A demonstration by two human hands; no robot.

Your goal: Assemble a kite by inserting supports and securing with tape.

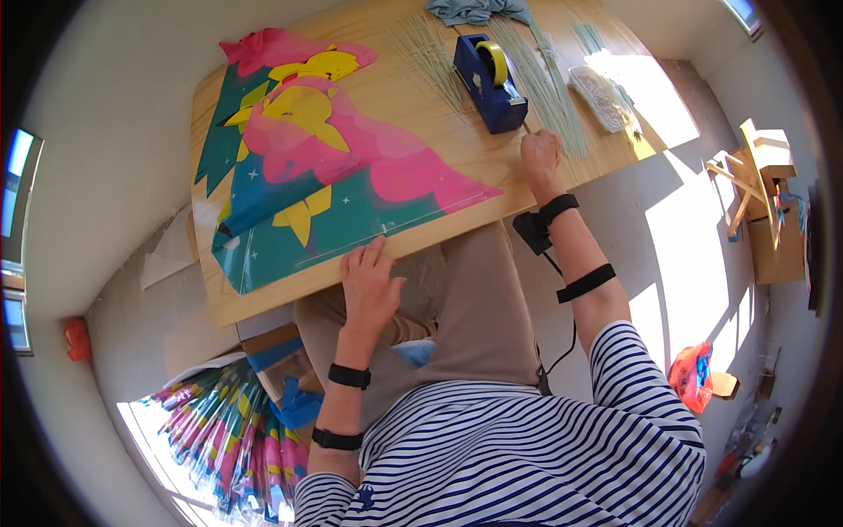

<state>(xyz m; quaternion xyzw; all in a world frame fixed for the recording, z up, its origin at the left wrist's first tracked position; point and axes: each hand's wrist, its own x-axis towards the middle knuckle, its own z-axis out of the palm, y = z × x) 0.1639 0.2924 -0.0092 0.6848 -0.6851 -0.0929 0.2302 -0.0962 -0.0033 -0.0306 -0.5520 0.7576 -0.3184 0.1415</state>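
Note:
A thin printed sheet (353, 207) in teal, pink and yellow, shaped like a kite sail, lies on the table's left half, partly folded over itself. My left hand (369, 279) rests at its near edge, fingers stretched out. The fingertips touch that edge beside a small white strip (384, 228). My right hand (542, 156) is closed at the front of a dark blue tape dispenser (488, 83) with a yellow roll. A thin brown end shows by its fingers, but what they hold is mostly hidden.
Behind the dispenser lie many thin pale rods (544, 79) and a grey-blue cloth (479, 10). A clear tray (602, 98) of small white pieces stands to the right. Folded printed bundles (237, 430) lie at lower left, near a cardboard box (285, 364).

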